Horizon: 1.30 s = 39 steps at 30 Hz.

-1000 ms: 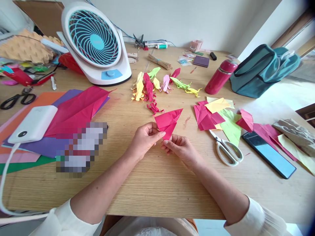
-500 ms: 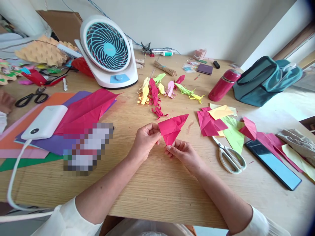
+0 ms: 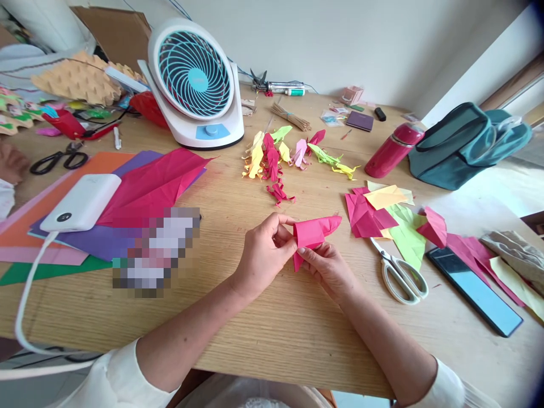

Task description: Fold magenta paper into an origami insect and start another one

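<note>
Between my two hands is a folded red origami paper (image 3: 309, 233), held above the wooden table. My left hand (image 3: 267, 252) pinches its left edge with thumb and fingers. My right hand (image 3: 329, 267) grips its lower right side, thumb on the front face. A pointed end of the paper sticks out to the right, and a small tip hangs below. Just beyond lies a small red origami figure (image 3: 280, 194), near a group of finished folded figures in yellow, red, pink and green, including a light green one (image 3: 325, 155).
White-handled scissors (image 3: 403, 277) and a phone (image 3: 476, 292) lie on the right, beside folded paper pieces (image 3: 369, 214). A red bottle (image 3: 394, 150) and teal bag (image 3: 463, 150) stand behind. Leftward are a fan (image 3: 208, 133), a power bank (image 3: 80, 203) on coloured sheets, and another person's hand (image 3: 12, 163).
The paper has gone from a flat, broad triangular shape to a bent, rolled-over one. My hands have moved slightly right and closer together. The camera view has shifted a little.
</note>
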Motion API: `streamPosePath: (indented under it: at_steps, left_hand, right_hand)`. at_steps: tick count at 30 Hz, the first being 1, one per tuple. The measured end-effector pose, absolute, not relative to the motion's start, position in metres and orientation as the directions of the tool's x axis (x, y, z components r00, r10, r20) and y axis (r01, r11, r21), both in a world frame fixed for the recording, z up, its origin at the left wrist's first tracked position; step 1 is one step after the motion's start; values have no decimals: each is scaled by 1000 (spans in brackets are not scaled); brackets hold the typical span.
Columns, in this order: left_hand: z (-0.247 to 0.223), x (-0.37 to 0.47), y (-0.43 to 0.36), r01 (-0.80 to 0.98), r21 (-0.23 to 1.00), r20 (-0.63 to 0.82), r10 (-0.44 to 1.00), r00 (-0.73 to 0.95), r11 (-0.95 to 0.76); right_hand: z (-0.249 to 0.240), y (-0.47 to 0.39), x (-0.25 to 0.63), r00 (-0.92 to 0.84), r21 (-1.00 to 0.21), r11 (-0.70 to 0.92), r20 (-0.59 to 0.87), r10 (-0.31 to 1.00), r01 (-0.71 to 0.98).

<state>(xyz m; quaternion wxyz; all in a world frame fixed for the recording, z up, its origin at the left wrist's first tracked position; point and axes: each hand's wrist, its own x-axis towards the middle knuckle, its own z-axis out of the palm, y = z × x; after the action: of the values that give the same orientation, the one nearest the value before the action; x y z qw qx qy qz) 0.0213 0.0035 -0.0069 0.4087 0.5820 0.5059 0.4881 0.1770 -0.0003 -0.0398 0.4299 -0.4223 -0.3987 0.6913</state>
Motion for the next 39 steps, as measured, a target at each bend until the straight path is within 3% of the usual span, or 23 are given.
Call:
streamPosePath:
  at_steps: [39]
  left_hand:
    - [-5,22,-5,115,917,385,923,-8,-381]
  right_hand:
    - [-50,-3,174,-287,-920,-209,-113,951,-331]
